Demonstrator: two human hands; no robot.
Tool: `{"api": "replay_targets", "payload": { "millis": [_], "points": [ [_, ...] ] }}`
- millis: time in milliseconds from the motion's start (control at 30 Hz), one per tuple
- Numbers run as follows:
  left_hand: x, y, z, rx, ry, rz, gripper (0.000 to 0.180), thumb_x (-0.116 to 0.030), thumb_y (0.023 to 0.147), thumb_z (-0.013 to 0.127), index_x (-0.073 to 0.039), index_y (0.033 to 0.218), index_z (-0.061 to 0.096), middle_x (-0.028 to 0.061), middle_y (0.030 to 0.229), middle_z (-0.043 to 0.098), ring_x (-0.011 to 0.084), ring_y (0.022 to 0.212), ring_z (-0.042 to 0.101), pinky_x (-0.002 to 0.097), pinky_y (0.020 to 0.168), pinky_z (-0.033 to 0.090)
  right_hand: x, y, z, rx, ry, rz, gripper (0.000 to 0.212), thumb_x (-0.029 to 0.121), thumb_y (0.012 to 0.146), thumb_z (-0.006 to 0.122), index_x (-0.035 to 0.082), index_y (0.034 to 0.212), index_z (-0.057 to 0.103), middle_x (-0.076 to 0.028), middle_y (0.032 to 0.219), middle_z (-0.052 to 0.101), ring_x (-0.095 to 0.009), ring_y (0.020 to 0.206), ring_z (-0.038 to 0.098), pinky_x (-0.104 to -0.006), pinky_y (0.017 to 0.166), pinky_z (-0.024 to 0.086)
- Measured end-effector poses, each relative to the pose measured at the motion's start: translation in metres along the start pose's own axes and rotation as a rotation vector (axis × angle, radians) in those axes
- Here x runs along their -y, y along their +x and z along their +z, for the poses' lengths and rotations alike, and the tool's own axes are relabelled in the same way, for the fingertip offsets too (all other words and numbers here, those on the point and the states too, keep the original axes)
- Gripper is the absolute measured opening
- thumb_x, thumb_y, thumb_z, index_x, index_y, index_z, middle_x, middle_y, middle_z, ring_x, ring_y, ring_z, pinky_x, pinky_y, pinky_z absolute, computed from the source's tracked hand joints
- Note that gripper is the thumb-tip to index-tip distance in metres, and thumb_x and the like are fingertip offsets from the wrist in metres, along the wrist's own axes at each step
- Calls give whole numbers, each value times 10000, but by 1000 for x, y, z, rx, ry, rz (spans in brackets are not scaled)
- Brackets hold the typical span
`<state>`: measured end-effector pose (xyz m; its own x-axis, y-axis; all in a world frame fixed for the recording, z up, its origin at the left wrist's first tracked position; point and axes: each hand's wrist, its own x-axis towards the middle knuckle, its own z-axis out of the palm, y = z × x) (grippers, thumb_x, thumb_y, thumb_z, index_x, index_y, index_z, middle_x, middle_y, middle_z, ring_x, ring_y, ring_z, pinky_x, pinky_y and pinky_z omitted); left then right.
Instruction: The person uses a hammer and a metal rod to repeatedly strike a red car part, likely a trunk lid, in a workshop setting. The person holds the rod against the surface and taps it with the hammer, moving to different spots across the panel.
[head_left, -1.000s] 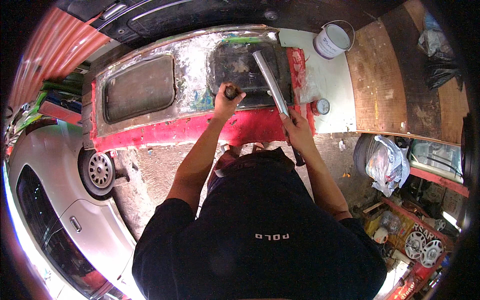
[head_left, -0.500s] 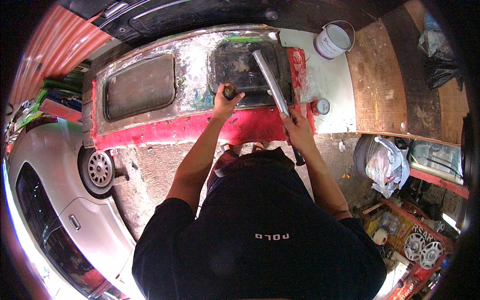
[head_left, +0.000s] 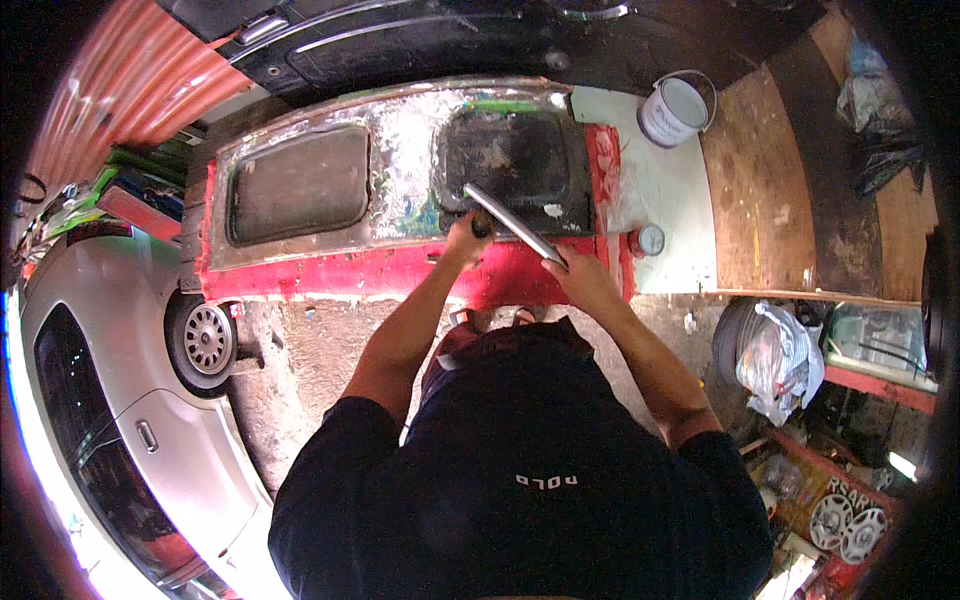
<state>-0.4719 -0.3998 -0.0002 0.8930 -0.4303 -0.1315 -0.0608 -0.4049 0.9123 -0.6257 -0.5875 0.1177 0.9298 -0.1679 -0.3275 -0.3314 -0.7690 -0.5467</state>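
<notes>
My right hand (head_left: 585, 280) is closed around a silver metal bar (head_left: 515, 226) with a dark grip, hidden now by my hand and arm. The bar slants up and left, its far end just above my left hand. My left hand (head_left: 464, 243) grips a short dark round-ended piece (head_left: 482, 226), whose exact kind I cannot make out. Both hands are over the front part of a worn vehicle panel (head_left: 405, 175) with patchy white, grey and green paint, two dark rounded recesses and a red front strip (head_left: 380, 280).
A paint bucket (head_left: 673, 112) and a small can (head_left: 647, 239) stand right of the panel on a white board (head_left: 690, 200). A silver car (head_left: 150, 380) is at left; a black vehicle body (head_left: 430, 45) lies beyond. A plastic-wrapped bundle (head_left: 775, 360) and wheel covers (head_left: 845, 525) are at right.
The silver bar has swung down and left, its far end now close to my left hand. My right hand has moved slightly left and down. The whole view has shifted a little.
</notes>
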Motion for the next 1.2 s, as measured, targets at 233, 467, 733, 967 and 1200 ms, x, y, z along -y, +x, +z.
{"api": "replay_targets", "payload": {
  "millis": [233, 467, 733, 967, 1200],
  "points": [
    [-1, -2, -12, -139, -433, 99, 263, -115, 788, 800, -50, 920, 582, 5, 791, 599, 92, 722, 536, 263, 664, 467, 11, -23, -28, -162, 406, 104, 394, 345, 945, 604, 47, 1202, 608, -229, 970, 676, -335, 904, 679, -385, 765, 509],
    [-4, 12, -12, -153, -348, 176, 310, -113, 790, 809, -61, 964, 558, 3, 839, 603, 88, 746, 549, 255, 642, 467, -3, -18, -37, -181, 366, 40, 381, 331, 944, 606, 46, 1197, 615, -214, 975, 679, -317, 917, 675, -370, 783, 503],
    [-7, 13, -7, -135, -389, 164, 297, -118, 791, 809, -55, 954, 568, -3, 833, 600, 84, 744, 548, 254, 653, 471, -8, -19, -37, -179, 442, -31, 351, 306, 951, 601, 29, 1165, 622, -143, 863, 630, -228, 806, 617, -338, 699, 468],
    [-12, 12, -6, -121, -356, 141, 292, -118, 789, 810, -65, 945, 569, -8, 821, 596, 82, 748, 544, 254, 674, 473, -7, -16, -35, -200, 451, -64, 299, 254, 966, 598, 11, 1139, 612, -1, 637, 524, -80, 554, 483, -266, 498, 389],
    [-18, 10, -3, -142, -324, 170, 284, -134, 784, 813, -65, 914, 570, -19, 770, 559, 85, 706, 502, 254, 652, 447, -5, -15, -38, -152, 501, 6, 278, 247, 967, 596, 14, 1117, 613, 5, 613, 507, -70, 505, 461, -256, 453, 364]
  ]
}}
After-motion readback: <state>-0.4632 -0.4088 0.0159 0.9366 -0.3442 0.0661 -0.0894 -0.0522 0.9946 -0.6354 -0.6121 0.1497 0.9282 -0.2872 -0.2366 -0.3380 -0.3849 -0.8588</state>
